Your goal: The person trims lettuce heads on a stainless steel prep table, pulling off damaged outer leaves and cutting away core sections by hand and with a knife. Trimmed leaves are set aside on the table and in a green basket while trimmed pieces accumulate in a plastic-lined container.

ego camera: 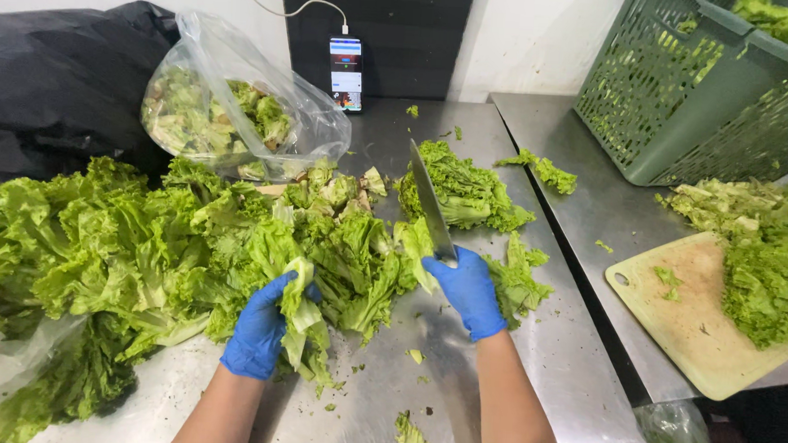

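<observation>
Two hands in blue gloves work at a steel bench [575,366] heaped with green lettuce. The left hand [258,331] has its grip closed around a bunch of lettuce leaves [303,320], the fingers wrapped over the pale stem end, with the frilly tips hanging toward the bench's near edge. The right hand [469,290] has its grip closed on the handle of a large knife [431,201]; the blade rises up and away from the hand, tilted toward the far edge, with its tip above a loose head of lettuce [463,185] that lies near the middle of the bench. The held bunch sits just beside a big pile of lettuce [114,243] covering the bench's left half. Behind that pile, toward the far left corner, a clear plastic bag [238,105] holds more leaves, and a black plastic sack [51,78] lies against the wall. A phone [346,73] leans upright at the far edge with a white cable [288,9] plugged into its top. Small scraps of leaf [410,434] are scattered along the near edge between the forearms. On a second steel surface to the right, a pale cutting board [685,318] lies with cut lettuce [769,259] spilling over its far side, and a green slatted basket [697,94] holding more lettuce stands at the far right corner.
</observation>
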